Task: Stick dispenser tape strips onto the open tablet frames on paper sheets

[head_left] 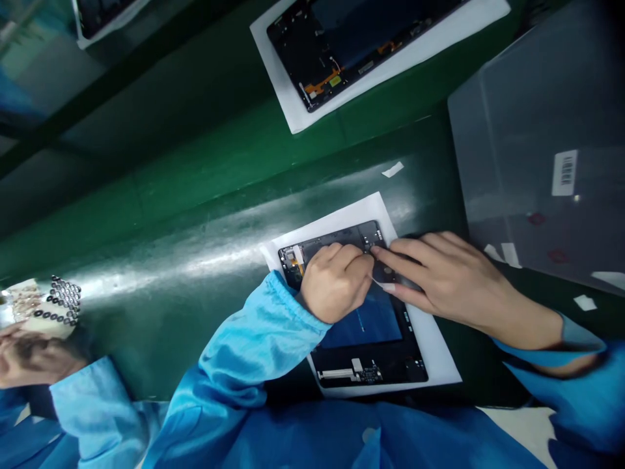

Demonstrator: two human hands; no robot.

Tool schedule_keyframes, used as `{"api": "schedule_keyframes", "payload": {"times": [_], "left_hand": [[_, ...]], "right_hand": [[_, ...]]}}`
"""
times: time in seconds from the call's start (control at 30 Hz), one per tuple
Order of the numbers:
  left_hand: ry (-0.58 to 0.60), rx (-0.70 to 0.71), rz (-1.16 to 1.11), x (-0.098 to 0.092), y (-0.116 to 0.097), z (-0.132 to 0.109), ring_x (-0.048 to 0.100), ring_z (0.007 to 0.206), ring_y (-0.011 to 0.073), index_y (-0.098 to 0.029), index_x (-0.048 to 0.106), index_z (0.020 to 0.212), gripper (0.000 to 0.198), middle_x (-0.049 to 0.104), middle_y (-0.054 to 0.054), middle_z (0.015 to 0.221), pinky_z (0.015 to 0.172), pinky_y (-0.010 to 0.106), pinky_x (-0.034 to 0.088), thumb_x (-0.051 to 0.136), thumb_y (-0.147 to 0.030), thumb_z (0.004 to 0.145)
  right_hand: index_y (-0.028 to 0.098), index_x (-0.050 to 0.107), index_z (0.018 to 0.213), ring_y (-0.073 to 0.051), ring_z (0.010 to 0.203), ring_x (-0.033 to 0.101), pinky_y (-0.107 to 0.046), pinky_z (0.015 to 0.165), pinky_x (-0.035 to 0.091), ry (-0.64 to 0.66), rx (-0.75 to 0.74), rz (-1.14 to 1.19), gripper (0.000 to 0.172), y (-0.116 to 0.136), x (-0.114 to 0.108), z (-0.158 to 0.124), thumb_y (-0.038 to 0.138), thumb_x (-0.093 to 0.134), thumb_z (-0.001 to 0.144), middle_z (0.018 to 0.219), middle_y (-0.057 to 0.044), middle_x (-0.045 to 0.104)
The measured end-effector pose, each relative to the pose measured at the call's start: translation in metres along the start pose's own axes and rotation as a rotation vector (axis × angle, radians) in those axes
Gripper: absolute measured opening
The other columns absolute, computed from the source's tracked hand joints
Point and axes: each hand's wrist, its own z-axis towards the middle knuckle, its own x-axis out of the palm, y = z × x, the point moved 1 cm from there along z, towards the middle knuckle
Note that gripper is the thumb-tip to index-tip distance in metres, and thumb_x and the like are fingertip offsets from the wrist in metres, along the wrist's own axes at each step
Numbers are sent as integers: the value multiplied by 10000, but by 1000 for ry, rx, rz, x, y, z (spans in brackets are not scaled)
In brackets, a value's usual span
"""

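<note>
An opened black tablet (371, 355) lies on a white pad (439, 355) on the green belt, its blue inner panel and circuit parts showing. My left hand (334, 283) rests on the tablet's upper part, its fingers curled into a pinch on something I cannot make out. My right hand (439, 273) lies just to its right, fingers stretched toward the tablet's top edge, fingertips pressing there beside the left hand. Both arms wear blue sleeves.
A second opened tablet on a white pad (342, 45) lies further up the belt. A grey translucent bin with a barcode label (537, 143) stands at the right. At the far left another person's hand holds a sheet of small round parts (53, 303).
</note>
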Motion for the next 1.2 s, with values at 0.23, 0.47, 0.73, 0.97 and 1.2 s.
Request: {"api": "schedule_keyframes", "payload": {"times": [0.23,0.47,0.73,0.97,1.2], "left_hand": [[-44,66,161,-8,-1,4,574,693,170,-136,694,869,215,683,39,794,648,304,466,512,-137,984],[28,308,345,-21,-2,4,666,1018,227,-100,723,991,241,742,102,1087,876,352,499,484,-128,998],[27,333,357,-18,3,-7,690,1061,241,-71,728,1090,279,732,123,1187,895,345,547,468,-110,997],[36,308,363,-17,3,-8,687,1069,218,-75,725,1118,314,733,123,1186,904,330,552,430,-99,1012],[179,247,294,-13,1,-5,658,1153,234,-67,686,1213,333,694,146,1268,959,354,554,416,-109,1023]], "right_hand": [[136,665,1196,-209,859,554,-365,778,396,14,-43,-104,368,3,-3,-2,413,574,971,1054,-86,710],[119,648,1257,-233,848,560,-401,778,404,69,-24,-165,449,11,-7,-4,452,551,972,1107,-101,716],[127,655,1205,-159,814,633,-286,734,479,-199,126,-36,321,10,-7,-2,188,658,890,1010,-68,725],[158,707,1099,-131,689,566,-289,664,436,-82,47,-210,210,21,-2,10,143,592,923,856,-23,700],[128,730,1052,-166,683,474,-324,653,392,75,-18,-379,221,32,-14,19,90,577,897,749,-29,599]]}}
